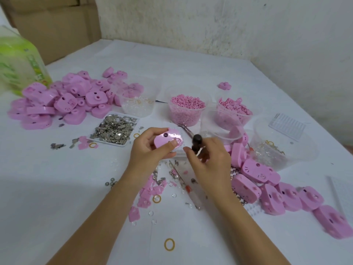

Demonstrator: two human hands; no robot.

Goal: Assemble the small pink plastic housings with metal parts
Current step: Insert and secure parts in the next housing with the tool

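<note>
My left hand point(148, 148) grips a pink plastic housing point(166, 139) above the middle of the table, thumb pressing on its face near a small metal part. Just to its right, my right hand point(209, 161) holds a dark brown tool handle point(196, 143) upright, fingers curled round it. A white tray of small metal parts point(114, 130) lies to the left of the housing. A heap of pink housings point(63, 98) covers the back left, and another row of housings point(277, 190) runs along the right.
Clear tubs stand behind the hands: pink pellets point(188, 109), flat pink pieces point(235, 109), clear bits point(138, 102) and a larger tub point(277, 148). Loose pink pieces, metal bits, rubber bands point(169, 244) and tweezers point(184, 129) litter the white table. A green-labelled bottle point(21, 60) stands far left.
</note>
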